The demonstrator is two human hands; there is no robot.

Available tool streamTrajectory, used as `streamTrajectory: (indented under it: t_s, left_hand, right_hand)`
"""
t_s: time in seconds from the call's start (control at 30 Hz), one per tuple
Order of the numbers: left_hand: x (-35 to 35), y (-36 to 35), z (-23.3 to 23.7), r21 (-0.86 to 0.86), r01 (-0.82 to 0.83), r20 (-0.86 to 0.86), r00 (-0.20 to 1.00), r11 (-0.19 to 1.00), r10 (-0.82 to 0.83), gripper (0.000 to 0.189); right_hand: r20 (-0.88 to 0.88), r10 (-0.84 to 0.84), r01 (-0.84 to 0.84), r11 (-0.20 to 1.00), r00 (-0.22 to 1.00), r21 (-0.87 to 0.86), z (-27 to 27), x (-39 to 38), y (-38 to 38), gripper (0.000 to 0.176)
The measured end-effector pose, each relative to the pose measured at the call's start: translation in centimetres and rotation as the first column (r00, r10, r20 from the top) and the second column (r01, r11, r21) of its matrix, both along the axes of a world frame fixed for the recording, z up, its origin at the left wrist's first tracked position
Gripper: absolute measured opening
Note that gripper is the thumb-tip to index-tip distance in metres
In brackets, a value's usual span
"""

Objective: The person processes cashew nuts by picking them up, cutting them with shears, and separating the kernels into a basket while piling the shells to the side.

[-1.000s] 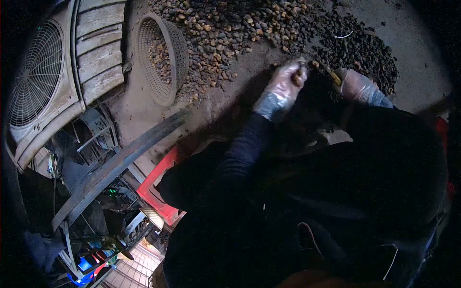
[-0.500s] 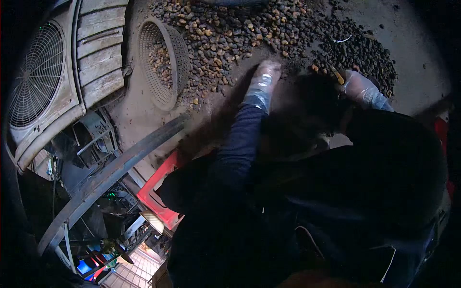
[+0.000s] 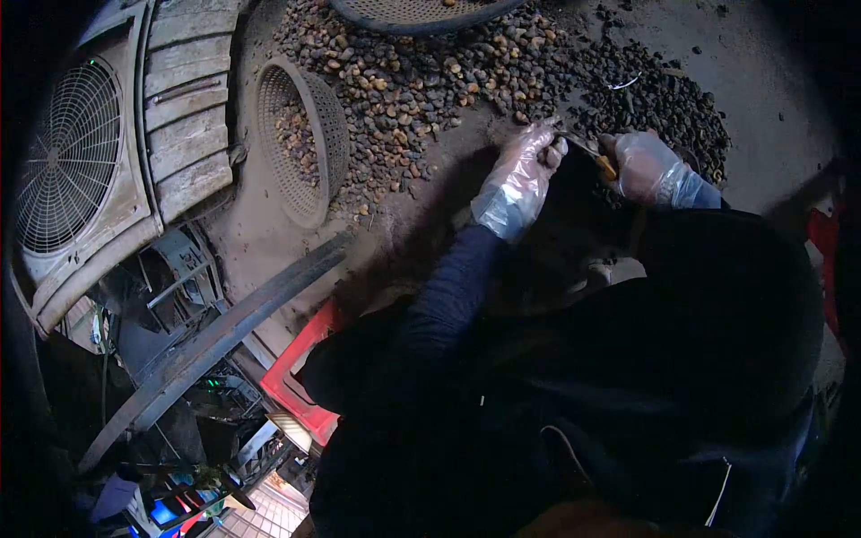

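My left hand (image 3: 523, 175), in a clear plastic glove, has its fingers pinched near the tip of a small tool; what lies between them is too small to name. My right hand (image 3: 642, 167), also gloved, is closed around the orange handle of a knife-like tool (image 3: 606, 167) whose blade points at my left hand. Behind my left hand spreads a pile of brown nuts (image 3: 404, 90). Darker pieces (image 3: 664, 108) lie heaped beyond my right hand.
A tilted plastic basket (image 3: 320, 148) holds some nuts at the left. Another round basket (image 3: 421, 20) is at the top edge. A fan (image 3: 56, 157), a curved metal bar (image 3: 224, 336) and a red plastic frame (image 3: 291, 381) are at the left.
My left hand has come back from the nut pile and turned toward the tool. My right hand has shifted slightly left. More of the top basket shows.
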State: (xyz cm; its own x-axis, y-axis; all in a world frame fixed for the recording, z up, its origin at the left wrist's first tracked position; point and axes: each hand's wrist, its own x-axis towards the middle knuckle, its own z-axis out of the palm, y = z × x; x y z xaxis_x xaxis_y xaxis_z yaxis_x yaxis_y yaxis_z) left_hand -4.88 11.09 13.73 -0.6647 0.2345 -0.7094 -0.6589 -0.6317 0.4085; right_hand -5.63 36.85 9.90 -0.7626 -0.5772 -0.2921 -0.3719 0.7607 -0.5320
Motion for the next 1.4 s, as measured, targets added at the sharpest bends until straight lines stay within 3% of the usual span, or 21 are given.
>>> streamTrajectory:
  t_s: [0.13,0.2,0.3,0.33,0.43,0.53,0.6,0.67,0.7,0.73,0.8,0.9,0.97,1.03,1.1,1.23,1.3,1.4]
  left_hand:
    - [0.5,0.2,-0.7,0.052,0.024,-0.077,0.997,0.998,-0.02,0.01]
    - [0.8,0.2,-2.1,0.043,0.043,-0.076,0.996,0.998,-0.04,0.011]
    - [1.9,0.1,-2.6,0.054,0.028,-0.002,1.0,0.998,-0.028,0.017]
    - [2.5,0.0,-3.2,0.073,-0.01,0.073,0.997,0.997,0.005,0.022]
    - [3.4,-0.2,-5.0,0.148,-0.011,0.088,0.996,0.989,-0.002,0.026]
    - [3.2,-0.5,-5.4,0.195,0.001,0.071,0.997,0.981,-0.015,0.026]
    - [2.8,-0.5,-4.7,0.238,0.017,0.034,0.999,0.971,-0.025,0.025]
    - [1.8,-0.4,-0.8,-0.106,0.076,-0.07,0.994,0.991,-0.083,0.022]
    - [1.0,-1.7,-0.7,-0.163,0.192,-0.139,0.967,0.968,-0.215,0.027]
    - [0.8,-2.8,-1.4,-0.267,0.194,-0.272,0.925,0.944,-0.267,0.028]
    - [-0.3,-5.0,-3.5,-0.491,0.136,-0.415,0.832,0.861,-0.368,0.029]
    - [-5.5,-5.8,-9.0,-0.917,0.2,-0.083,0.752,0.346,-0.654,0.023]
    - [-7.0,-4.9,-10.7,-0.984,0.175,0.101,0.663,0.022,-0.741,0.02]
    - [-7.3,-3.8,-12.1,-0.978,0.129,0.206,0.606,-0.161,-0.768,0.016]
    - [-7.1,-3.1,-13.2,-0.964,0.102,0.259,0.58,-0.246,-0.773,0.013]
    - [-6.9,-2.7,-14.6,-0.945,0.109,0.313,0.574,-0.308,-0.757,0.009]
    - [-6.7,-3.1,-14.8,-0.949,0.145,0.311,0.587,-0.28,-0.748,0.009]
    - [-5.6,-3.8,-14.2,-0.969,0.2,0.24,0.616,-0.146,-0.75,0.008]
  right_hand:
    - [0.023,-0.033,0.033,0.999,0.999,-0.003,-1.3,0.2,0.4,0.044]
    - [0.289,0.01,-0.037,0.996,0.957,0.086,-1.3,-0.4,0.8,0.043]
    - [0.309,0.058,-0.1,0.987,0.949,0.122,0.3,-0.1,0.7,0.041]
    - [0.31,0.058,-0.1,0.988,0.949,0.121,-0.9,0.2,1.0,0.041]
    - [0.234,0.176,-0.198,0.977,0.956,0.075,-3.0,1.2,1.9,0.04]
    - [0.331,0.114,-0.152,0.984,0.937,0.092,0.1,0.7,1.0,0.036]
    - [0.426,-0.03,-0.047,0.984,0.904,0.17,0.3,0.6,1.1,0.033]
    - [0.394,-0.108,0.032,0.98,0.913,0.195,-0.4,0.7,0.9,0.032]
    - [0.361,-0.186,0.112,0.97,0.914,0.218,-0.8,0.9,0.9,0.033]
    - [0.36,-0.191,0.116,0.968,0.913,0.221,-0.1,0.6,1.1,0.033]
    - [0.42,-0.246,0.221,0.969,0.873,0.108,1.9,0.1,1.1,0.036]
    - [0.4,-0.284,0.235,0.957,0.871,0.169,1.7,0.4,1.1,0.04]
    - [0.426,-0.264,0.192,0.96,0.866,0.203,2.1,0.0,1.0,0.041]
    - [0.458,-0.247,0.151,0.96,0.854,0.237,2.5,0.0,1.1,0.041]
    - [0.388,-0.211,0.166,0.975,0.897,0.146,2.6,0.1,1.0,0.04]
    - [0.417,-0.199,0.134,0.974,0.887,0.181,2.2,-0.5,0.9,0.041]
    - [0.39,-0.214,0.165,0.974,0.896,0.157,1.7,-0.3,0.9,0.044]
    - [0.399,-0.23,0.171,0.969,0.888,0.178,2.6,-0.6,0.5,0.047]
